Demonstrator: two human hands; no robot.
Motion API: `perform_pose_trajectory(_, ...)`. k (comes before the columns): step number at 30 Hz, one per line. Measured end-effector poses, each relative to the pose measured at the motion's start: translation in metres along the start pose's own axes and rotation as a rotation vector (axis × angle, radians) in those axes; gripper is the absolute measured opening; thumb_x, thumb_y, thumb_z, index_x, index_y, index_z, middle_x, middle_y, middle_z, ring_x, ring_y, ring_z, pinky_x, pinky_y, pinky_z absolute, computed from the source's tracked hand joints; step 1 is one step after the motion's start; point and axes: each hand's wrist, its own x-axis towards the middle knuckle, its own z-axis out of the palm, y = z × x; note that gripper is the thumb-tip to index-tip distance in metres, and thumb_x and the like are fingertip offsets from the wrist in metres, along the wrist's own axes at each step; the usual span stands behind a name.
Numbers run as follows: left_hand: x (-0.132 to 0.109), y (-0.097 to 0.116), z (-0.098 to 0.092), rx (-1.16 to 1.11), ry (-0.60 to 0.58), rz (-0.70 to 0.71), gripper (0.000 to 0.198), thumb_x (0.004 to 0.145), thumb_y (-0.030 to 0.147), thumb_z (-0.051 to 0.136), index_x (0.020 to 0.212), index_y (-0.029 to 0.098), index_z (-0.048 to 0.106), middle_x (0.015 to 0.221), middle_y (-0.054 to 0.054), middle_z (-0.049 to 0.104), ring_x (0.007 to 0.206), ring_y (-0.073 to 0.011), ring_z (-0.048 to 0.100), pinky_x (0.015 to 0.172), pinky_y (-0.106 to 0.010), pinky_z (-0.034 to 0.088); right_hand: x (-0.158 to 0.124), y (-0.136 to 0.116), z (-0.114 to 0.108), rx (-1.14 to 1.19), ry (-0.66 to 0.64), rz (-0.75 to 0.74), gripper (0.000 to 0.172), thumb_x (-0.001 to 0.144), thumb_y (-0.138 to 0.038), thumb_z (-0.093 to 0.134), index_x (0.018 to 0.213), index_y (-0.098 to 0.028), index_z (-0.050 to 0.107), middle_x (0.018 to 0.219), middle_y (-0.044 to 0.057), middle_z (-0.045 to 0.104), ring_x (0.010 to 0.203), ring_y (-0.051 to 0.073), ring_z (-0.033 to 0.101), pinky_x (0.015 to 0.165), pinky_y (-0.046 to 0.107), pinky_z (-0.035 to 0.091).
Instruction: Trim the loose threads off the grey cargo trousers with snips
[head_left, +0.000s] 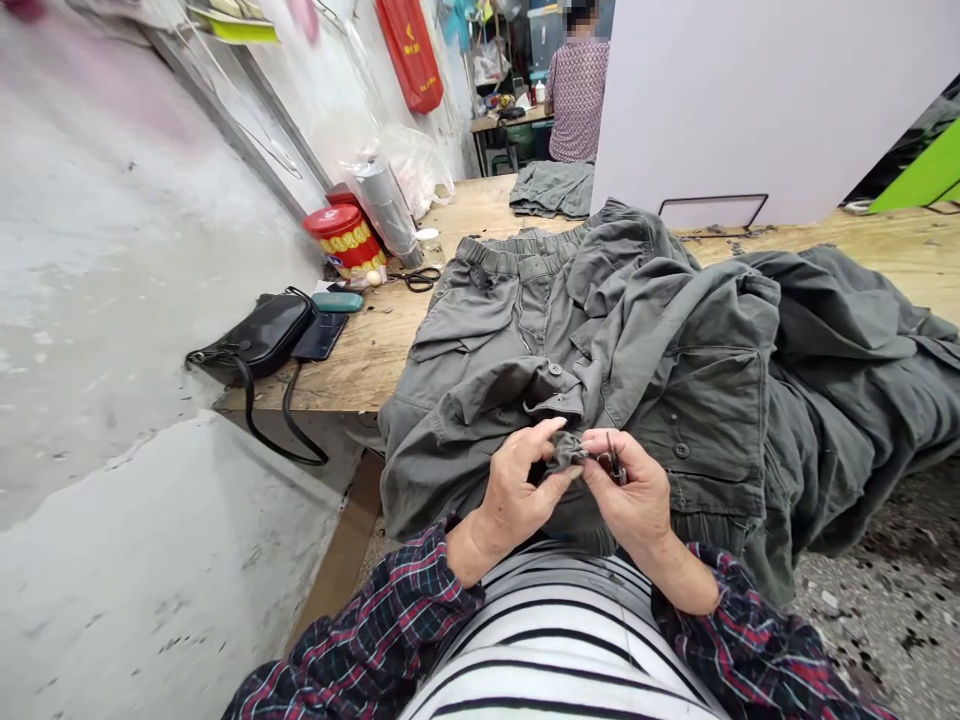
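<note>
Grey-green trousers [480,340] lie spread and rumpled over the front of the wooden table. My left hand [523,485] pinches a small bunched bit of the grey fabric [564,452] between thumb and fingers. From the right, my right hand [630,490] touches the same bunch with its fingertips and holds a small dark metal tool [616,466], perhaps thread snips, partly hidden by the fingers. A button [553,369] shows on the cloth just above my hands, and another button [681,450] on a pocket to the right.
On the wooden table [360,360], left, are a black bag [262,335], a phone [320,336], black scissors [420,279] and a red tin [345,240]. Behind stand folded fabric [553,188] and a large white board [735,100]. A person [579,95] is farther back.
</note>
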Motion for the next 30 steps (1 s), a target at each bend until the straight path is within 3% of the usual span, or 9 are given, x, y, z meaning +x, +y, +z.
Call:
perform_pose_trajectory(4, 0.003, -0.003, 0.005, 0.026, 0.056, 0.081, 0.01, 0.078, 0.016, 0.057, 0.086, 0.02, 0.06, 0.08, -0.004, 0.068, 0.076, -0.0158, 0.062, 0.074, -0.03, 0.049, 0.005, -0.002, -0.015, 0.004, -0.154, 0.042, 0.009, 0.077, -0.028, 0.056, 0.082, -0.021, 0.059, 0.085, 0.004, 0.063, 0.07, 0.014, 0.058, 0.058, 0.024, 0.046)
perform_pose_trajectory(8, 0.004, -0.008, 0.007, 0.041, 0.102, 0.173, 0.017, 0.074, 0.008, 0.055, 0.085, 0.019, 0.06, 0.073, -0.003, 0.067, 0.073, -0.0158, 0.06, 0.073, -0.031, 0.049, 0.007, -0.011, -0.025, -0.081, -0.27, -0.041, 0.017, 0.077, -0.028, 0.058, 0.093, -0.021, 0.061, 0.096, 0.006, 0.058, 0.063, 0.011, 0.053, 0.049, 0.022, 0.042)
perform_pose_trajectory(12, 0.004, -0.008, 0.006, 0.031, 0.077, 0.245, 0.017, 0.072, 0.007, 0.055, 0.083, 0.018, 0.061, 0.07, -0.003, 0.067, 0.07, -0.0158, 0.059, 0.075, -0.032, 0.047, 0.013, -0.017, -0.022, -0.124, -0.274, -0.127, 0.012, 0.075, -0.031, 0.062, 0.079, -0.02, 0.064, 0.081, 0.004, 0.056, 0.067, 0.012, 0.051, 0.059, 0.025, 0.044)
perform_pose_trajectory(14, 0.005, -0.006, 0.005, -0.02, 0.015, 0.123, 0.012, 0.072, 0.01, 0.058, 0.081, 0.017, 0.063, 0.069, -0.003, 0.067, 0.068, -0.0152, 0.058, 0.072, -0.03, 0.047, 0.018, -0.013, -0.022, -0.036, -0.263, -0.011, 0.017, 0.077, -0.034, 0.06, 0.07, -0.018, 0.061, 0.071, 0.002, 0.053, 0.062, 0.011, 0.049, 0.057, 0.024, 0.043)
perform_pose_trajectory(17, 0.008, -0.002, 0.002, -0.189, -0.144, -0.207, 0.01, 0.077, 0.022, 0.06, 0.081, 0.015, 0.066, 0.073, -0.004, 0.067, 0.068, -0.0134, 0.058, 0.067, -0.025, 0.045, 0.025, -0.006, -0.029, 0.104, -0.212, 0.247, 0.026, 0.076, -0.041, 0.06, 0.068, -0.017, 0.056, 0.058, -0.002, 0.047, 0.051, 0.009, 0.042, 0.046, 0.022, 0.036)
perform_pose_trajectory(20, 0.012, 0.0, -0.001, -0.378, -0.264, -0.413, 0.021, 0.082, 0.03, 0.054, 0.084, 0.013, 0.066, 0.073, -0.003, 0.065, 0.066, -0.0118, 0.055, 0.063, -0.022, 0.043, 0.022, -0.004, -0.036, -0.012, -0.196, 0.209, 0.024, 0.077, -0.04, 0.06, 0.069, -0.017, 0.058, 0.057, -0.003, 0.048, 0.05, 0.009, 0.042, 0.047, 0.022, 0.035)
perform_pose_trajectory(25, 0.017, -0.003, -0.003, -0.434, -0.315, -0.484, 0.023, 0.082, 0.028, 0.052, 0.085, 0.012, 0.067, 0.066, 0.0, 0.059, 0.06, -0.0093, 0.048, 0.057, -0.02, 0.038, 0.014, -0.009, -0.026, -0.186, -0.202, -0.13, 0.013, 0.076, -0.027, 0.062, 0.086, -0.02, 0.063, 0.083, 0.003, 0.061, 0.073, 0.014, 0.055, 0.066, 0.025, 0.044)
perform_pose_trajectory(27, 0.018, -0.002, -0.005, -0.432, -0.322, -0.491, 0.023, 0.082, 0.026, 0.05, 0.083, 0.012, 0.068, 0.065, 0.0, 0.059, 0.058, -0.0095, 0.048, 0.056, -0.02, 0.037, 0.017, -0.007, -0.021, -0.144, -0.239, -0.097, 0.011, 0.079, -0.029, 0.059, 0.077, -0.019, 0.063, 0.075, 0.002, 0.06, 0.068, 0.013, 0.054, 0.064, 0.025, 0.043)
perform_pose_trajectory(30, 0.015, 0.001, -0.006, -0.362, -0.307, -0.396, 0.022, 0.082, 0.022, 0.049, 0.081, 0.012, 0.069, 0.066, -0.002, 0.063, 0.06, -0.0113, 0.053, 0.058, -0.022, 0.04, 0.027, 0.002, -0.023, 0.006, -0.206, 0.144, 0.023, 0.079, -0.039, 0.058, 0.069, -0.018, 0.059, 0.06, -0.001, 0.052, 0.054, 0.009, 0.046, 0.052, 0.022, 0.039)
